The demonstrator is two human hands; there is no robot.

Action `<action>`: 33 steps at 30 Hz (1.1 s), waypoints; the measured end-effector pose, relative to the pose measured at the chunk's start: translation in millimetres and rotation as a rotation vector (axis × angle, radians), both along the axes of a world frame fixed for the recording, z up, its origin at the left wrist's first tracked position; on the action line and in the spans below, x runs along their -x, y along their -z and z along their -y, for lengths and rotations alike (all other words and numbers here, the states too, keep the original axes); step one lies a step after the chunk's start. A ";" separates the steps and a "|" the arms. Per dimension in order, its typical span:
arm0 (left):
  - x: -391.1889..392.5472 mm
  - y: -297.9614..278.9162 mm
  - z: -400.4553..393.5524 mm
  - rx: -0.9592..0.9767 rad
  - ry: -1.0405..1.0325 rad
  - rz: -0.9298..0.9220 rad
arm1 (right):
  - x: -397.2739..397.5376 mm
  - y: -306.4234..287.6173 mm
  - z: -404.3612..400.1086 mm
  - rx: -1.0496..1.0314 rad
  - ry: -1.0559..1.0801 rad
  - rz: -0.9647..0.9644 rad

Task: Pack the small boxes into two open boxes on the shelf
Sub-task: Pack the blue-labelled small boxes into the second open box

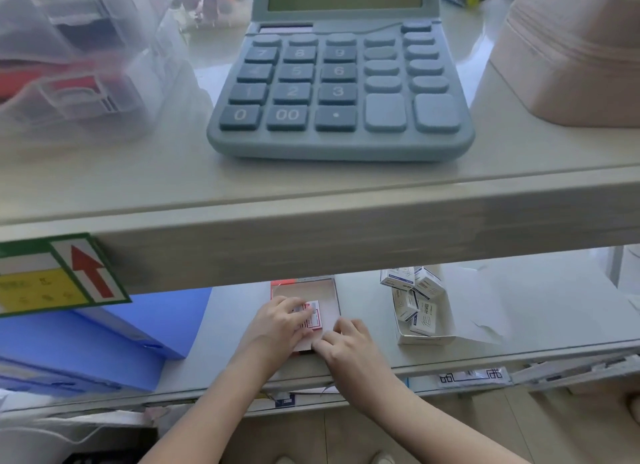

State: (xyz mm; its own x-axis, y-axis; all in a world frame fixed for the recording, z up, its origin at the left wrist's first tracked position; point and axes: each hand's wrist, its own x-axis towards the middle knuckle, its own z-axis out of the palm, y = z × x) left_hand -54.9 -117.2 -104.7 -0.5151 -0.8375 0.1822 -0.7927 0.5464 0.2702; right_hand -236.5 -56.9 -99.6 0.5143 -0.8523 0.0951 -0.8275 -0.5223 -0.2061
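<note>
On the lower shelf a shallow pink open box lies at the middle. My left hand presses a small red-and-white box down inside it, fingers closed over its top. My right hand rests at the pink box's near right corner, fingers curled against its wall. To the right stands a white open box holding several small white-and-blue boxes, piled loosely and tilted.
A blue folder lies on the lower shelf at left. White paper spreads behind the white box. The upper shelf edge overhangs, carrying a grey-blue calculator, clear plastic bins and a beige container.
</note>
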 end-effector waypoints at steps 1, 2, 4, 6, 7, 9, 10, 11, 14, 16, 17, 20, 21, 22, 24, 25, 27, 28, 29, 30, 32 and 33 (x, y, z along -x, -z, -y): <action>-2.8 -0.3 4.3 -0.011 -0.014 -0.001 | -3.3 -1.1 5.3 0.001 -0.003 -0.005; -5.8 -0.7 8.6 -0.021 -0.027 0.001 | -6.8 -2.9 10.2 0.005 -0.008 -0.006; -10.7 -1.7 15.6 -0.038 -0.048 0.012 | -12.5 -6.2 18.1 0.019 -0.022 -0.007; -12.1 -3.5 18.4 -0.050 -0.062 0.021 | -15.5 -8.0 22.4 0.027 -0.026 -0.023; -12.5 -3.6 19.1 -0.054 -0.064 0.024 | -16.1 -8.1 23.3 0.025 -0.026 -0.032; -12.2 -3.5 19.4 -0.064 -0.066 0.023 | -15.7 -8.1 22.4 0.021 -0.022 -0.027; -12.3 -3.8 18.9 -0.071 -0.069 0.019 | -13.9 -9.6 20.4 0.018 -0.013 0.006; -12.0 -4.6 18.1 -0.075 -0.073 0.015 | -9.3 -13.5 18.1 0.021 -0.002 0.068; -7.3 -10.9 14.7 -0.058 -0.108 -0.032 | 27.0 -41.7 12.7 0.095 0.072 0.340; 2.0 -19.9 12.4 -0.036 -0.147 -0.126 | 69.4 -57.7 16.8 0.179 0.236 0.438; 10.7 -27.4 12.2 -0.030 -0.162 -0.161 | 92.2 -63.4 21.8 0.210 0.344 0.444; 52.3 -49.9 14.7 -0.062 -0.170 -0.226 | 146.0 -72.7 37.8 0.146 0.543 0.365; 70.4 -56.9 15.9 -0.069 -0.142 -0.244 | 155.9 -71.2 43.4 0.068 0.538 0.329; 88.5 -62.6 17.1 -0.071 -0.101 -0.244 | 162.6 -68.3 48.9 -0.012 0.508 0.298; 120.8 -71.9 18.7 -0.081 -0.025 -0.215 | 170.5 -59.0 58.9 -0.130 0.437 0.254; 133.2 -74.8 20.0 -0.095 0.006 -0.189 | 172.1 -54.3 62.6 -0.156 0.416 0.245; 150.7 -77.2 22.3 -0.115 0.056 -0.129 | 175.0 -46.4 66.0 -0.170 0.420 0.274; 156.3 -77.6 23.1 -0.111 0.066 -0.117 | 176.9 -43.9 66.1 -0.168 0.437 0.300; 160.2 -77.4 23.5 -0.104 0.061 -0.123 | 177.8 -42.9 64.9 -0.160 0.453 0.317; 162.5 -77.0 23.4 -0.100 0.041 -0.135 | 178.5 -42.1 63.8 -0.150 0.463 0.323; 165.3 -73.9 23.3 -0.108 -0.005 -0.162 | 179.6 -40.4 63.5 -0.146 0.464 0.310; 166.2 -71.8 22.5 -0.120 -0.030 -0.170 | 178.9 -40.5 64.0 -0.137 0.460 0.284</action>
